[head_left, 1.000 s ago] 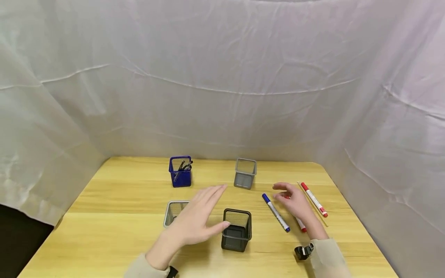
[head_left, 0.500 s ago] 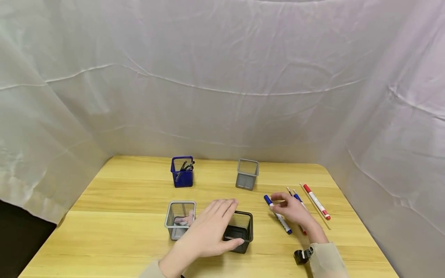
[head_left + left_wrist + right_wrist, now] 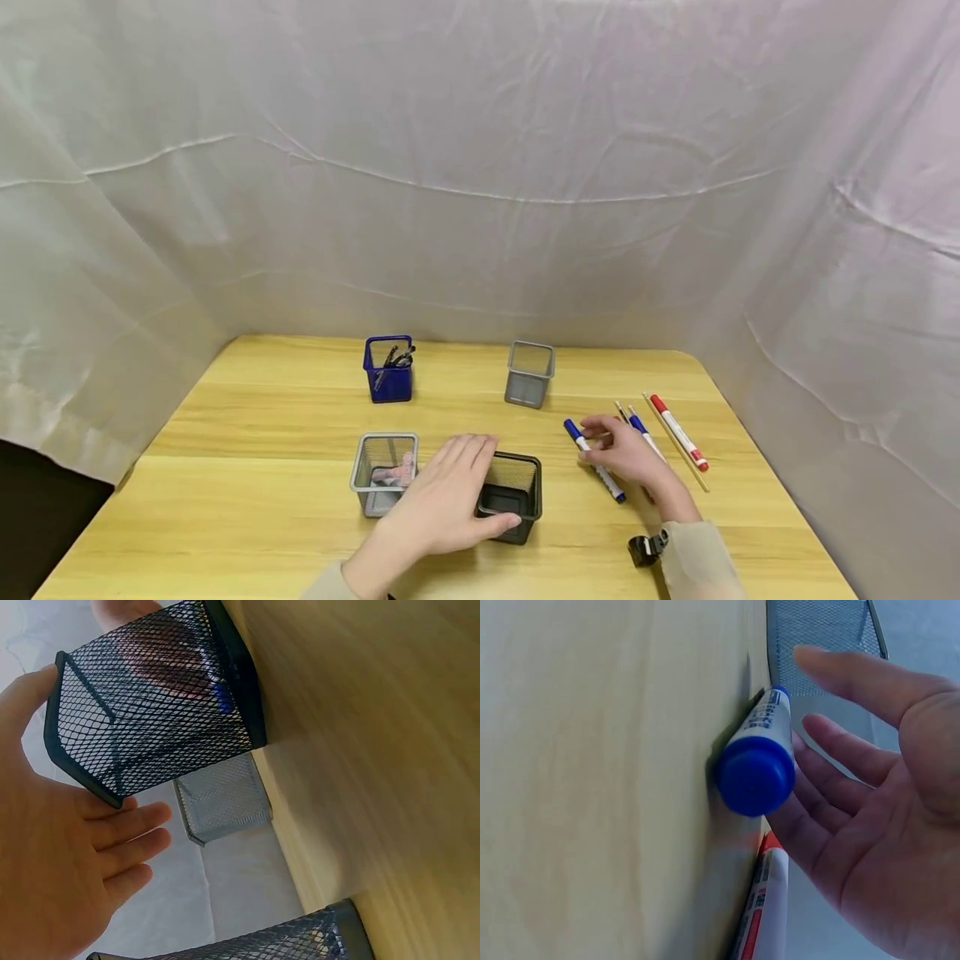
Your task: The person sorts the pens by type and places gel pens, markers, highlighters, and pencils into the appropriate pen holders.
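Observation:
My left hand (image 3: 442, 500) lies at the left side of a black mesh pen holder (image 3: 512, 521). In the left wrist view its thumb (image 3: 34, 694) is right at the holder's rim, and the relaxed fingers (image 3: 131, 847) lie by the opposite rim corner. My right hand (image 3: 626, 454) is over a white marker with blue ends (image 3: 600, 472), which lies on the table. In the right wrist view the thumb and loosely bent fingers stand around that blue marker (image 3: 756, 772) with a gap between them. A red-capped marker (image 3: 769, 900) lies close beside it.
A silver mesh holder (image 3: 363, 479) with a pinkish item in it stands left of my left hand. Behind are a blue holder (image 3: 391, 387) with pens and a grey holder (image 3: 527, 390). To the right lie a red marker (image 3: 678, 432), a thin wooden stick (image 3: 693, 471) and several pens.
My left hand has moved right, from above the silver holder to the black holder's rim. My right hand has come down slightly left, over the blue marker.

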Demonstrator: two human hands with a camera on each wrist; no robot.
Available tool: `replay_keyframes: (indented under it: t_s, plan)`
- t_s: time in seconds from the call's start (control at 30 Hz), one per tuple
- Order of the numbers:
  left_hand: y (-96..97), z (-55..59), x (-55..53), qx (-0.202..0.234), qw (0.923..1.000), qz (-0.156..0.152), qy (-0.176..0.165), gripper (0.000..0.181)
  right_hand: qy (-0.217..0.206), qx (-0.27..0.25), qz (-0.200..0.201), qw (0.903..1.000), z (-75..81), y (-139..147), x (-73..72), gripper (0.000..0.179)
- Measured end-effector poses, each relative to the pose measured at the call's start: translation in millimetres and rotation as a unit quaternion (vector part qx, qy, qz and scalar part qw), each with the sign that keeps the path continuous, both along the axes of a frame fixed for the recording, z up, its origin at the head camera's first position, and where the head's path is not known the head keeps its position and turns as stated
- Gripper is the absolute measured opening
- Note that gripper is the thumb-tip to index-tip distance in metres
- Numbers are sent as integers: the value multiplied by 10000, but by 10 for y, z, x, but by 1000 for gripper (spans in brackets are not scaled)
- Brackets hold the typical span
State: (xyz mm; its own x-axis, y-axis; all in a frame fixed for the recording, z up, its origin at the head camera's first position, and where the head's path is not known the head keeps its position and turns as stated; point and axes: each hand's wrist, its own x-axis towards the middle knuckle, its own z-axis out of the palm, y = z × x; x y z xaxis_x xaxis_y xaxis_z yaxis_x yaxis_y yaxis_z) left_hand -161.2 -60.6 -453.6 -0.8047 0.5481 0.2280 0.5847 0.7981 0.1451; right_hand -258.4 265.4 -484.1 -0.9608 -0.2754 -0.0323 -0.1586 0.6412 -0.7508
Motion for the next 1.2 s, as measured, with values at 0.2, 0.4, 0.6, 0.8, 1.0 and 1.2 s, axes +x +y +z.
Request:
replay_keyframes:
  t_s: [0.2,0.4,0.6,0.8,1.0,1.2]
  plan:
    - [9,-45,-21,165,9997,14,155,100,-136,110,-124,9998,-23,-50,-22,53]
    - [20,-71,-50,214,9997,-8,148,100,-78,331,-157,9993,-7,-62,-9,45]
    - [8,-81,-53,136,9997,-69,-171,99,15,285,-93,9995,14,-46,-3,45]
    - [1,-80,-38,186,9993,-68,-326,100,112,-8,-12,9999,85,-64,-2,50]
    - [11,-67,-51,232,9993,-72,-277,99,353,-435,-70,9984,189,-124,17,55]
    - [28,-85,-47,216,9994,-81,-259,98,486,-842,-134,9952,292,-165,75,55]
